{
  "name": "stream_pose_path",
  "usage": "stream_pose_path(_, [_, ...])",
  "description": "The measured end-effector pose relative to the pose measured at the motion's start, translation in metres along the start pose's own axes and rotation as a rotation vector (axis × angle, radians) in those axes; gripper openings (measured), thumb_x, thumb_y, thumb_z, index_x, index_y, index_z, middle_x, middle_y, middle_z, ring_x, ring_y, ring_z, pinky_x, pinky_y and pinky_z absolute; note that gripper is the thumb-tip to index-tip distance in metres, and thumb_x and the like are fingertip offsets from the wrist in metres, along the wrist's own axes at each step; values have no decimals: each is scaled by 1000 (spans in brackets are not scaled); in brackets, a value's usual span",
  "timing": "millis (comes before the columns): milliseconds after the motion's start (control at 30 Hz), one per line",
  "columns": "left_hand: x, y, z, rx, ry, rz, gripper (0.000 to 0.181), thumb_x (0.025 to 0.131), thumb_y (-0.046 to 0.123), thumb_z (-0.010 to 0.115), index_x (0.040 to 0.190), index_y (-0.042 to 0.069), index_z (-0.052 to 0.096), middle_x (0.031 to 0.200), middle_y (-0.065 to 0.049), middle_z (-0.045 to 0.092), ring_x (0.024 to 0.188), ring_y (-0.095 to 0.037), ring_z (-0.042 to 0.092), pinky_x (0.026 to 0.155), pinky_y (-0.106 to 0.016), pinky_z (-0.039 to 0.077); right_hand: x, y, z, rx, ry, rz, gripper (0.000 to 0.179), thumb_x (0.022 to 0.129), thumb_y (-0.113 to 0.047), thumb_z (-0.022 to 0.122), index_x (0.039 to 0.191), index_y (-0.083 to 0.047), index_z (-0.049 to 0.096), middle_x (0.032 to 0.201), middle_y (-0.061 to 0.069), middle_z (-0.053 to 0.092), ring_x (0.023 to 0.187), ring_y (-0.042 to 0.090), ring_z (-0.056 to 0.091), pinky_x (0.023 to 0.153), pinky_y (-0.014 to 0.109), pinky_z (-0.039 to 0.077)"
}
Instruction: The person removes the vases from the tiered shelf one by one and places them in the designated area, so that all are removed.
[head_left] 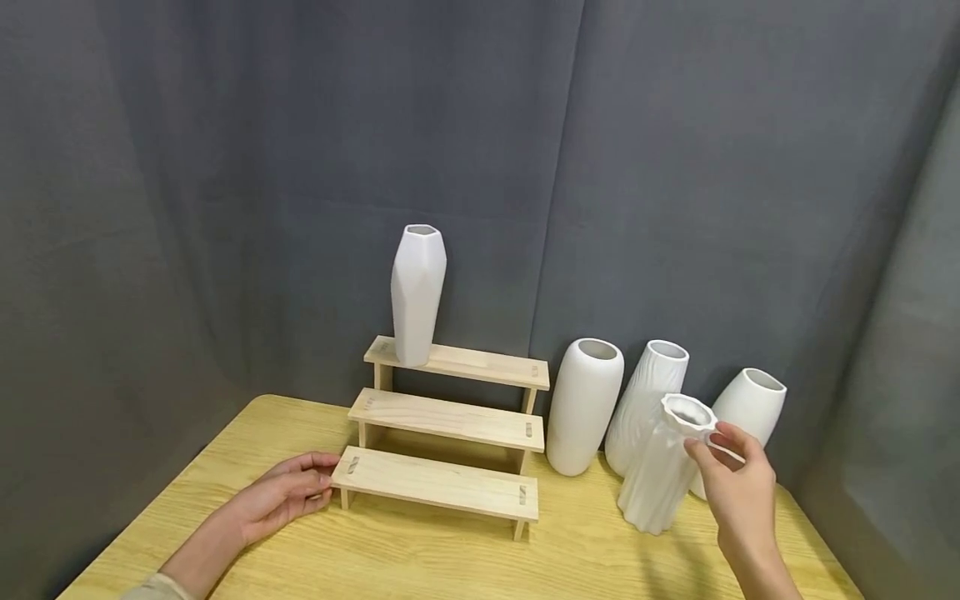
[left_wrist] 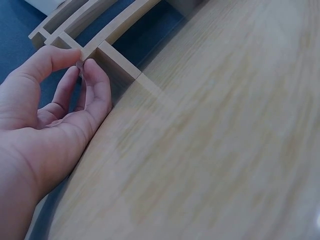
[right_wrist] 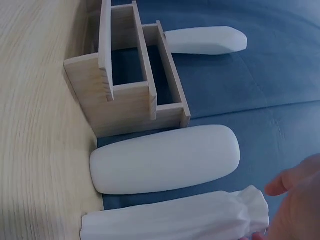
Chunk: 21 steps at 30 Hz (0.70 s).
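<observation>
A three-step wooden display stand (head_left: pixel 438 482) is on the table. My left hand (head_left: pixel 281 498) pinches the left end of its lowest step, thumb above and fingertips below in the left wrist view. A white fluted vase (head_left: pixel 658 479) with a scalloped rim stands to the right of the stand. My right hand (head_left: pixel 741 492) has its thumb and fingers at that rim, pinching its right side. In the right wrist view the fluted vase (right_wrist: pixel 175 219) shows most of its length, while the hand (right_wrist: pixel 297 200) is partly cut off. A white faceted vase (head_left: pixel 417 300) stands on the top step's left part.
Between the stand and the fluted vase is a smooth white vase (head_left: pixel 585 408). Behind the fluted vase stand a white ridged vase (head_left: pixel 647 400) and another white vase (head_left: pixel 753 407), partly hidden by my right hand. A grey curtain (head_left: pixel 480 125) hangs behind the wooden table (head_left: pixel 300 433).
</observation>
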<state>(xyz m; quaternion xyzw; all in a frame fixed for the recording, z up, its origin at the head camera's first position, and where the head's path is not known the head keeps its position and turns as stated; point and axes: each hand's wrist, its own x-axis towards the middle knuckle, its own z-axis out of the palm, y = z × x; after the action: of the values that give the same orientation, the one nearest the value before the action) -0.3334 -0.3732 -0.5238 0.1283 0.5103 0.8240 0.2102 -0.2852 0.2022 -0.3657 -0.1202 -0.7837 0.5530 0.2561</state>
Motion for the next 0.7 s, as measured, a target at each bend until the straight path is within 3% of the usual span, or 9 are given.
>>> stream_pose_path(200, [-2,-1,-4,3,-20,11,28,103,-3,51,130,4,56,126,-14,55,105,-18,59,92,-32,52,-11,-5,12,70,93,-41,49,95,-9,69,140,1,52,119,7,53,97,10,50,69,10,44])
stream_pose_path(367, [-3,-1,-5,1,-24,18,28,103,-4,51,129,4,56,126,-13,56,105,-18,60,92,-32,52,-21,-13,23,303,156,-120,33,91,5,68,123,1,63,93,-2,64,83,8,58,68,12,46])
stream_pose_path(467, [-4,-1,-4,-2,-16,17,28,103,-4,52,128,5,57,125,-13,56,104,-18,60,92,-32,52,-26,-22,29,392,130,-149,26,91,8,65,117,3,66,85,-2,66,77,7,62,68,14,47])
stream_pose_path(700, [-2,-1,-3,-5,-17,14,27,103,-3,53,127,6,59,125,-12,56,104,-17,60,93,-33,52,-32,-49,46,436,43,-229,18,94,7,65,112,10,66,82,3,69,75,11,66,67,20,49])
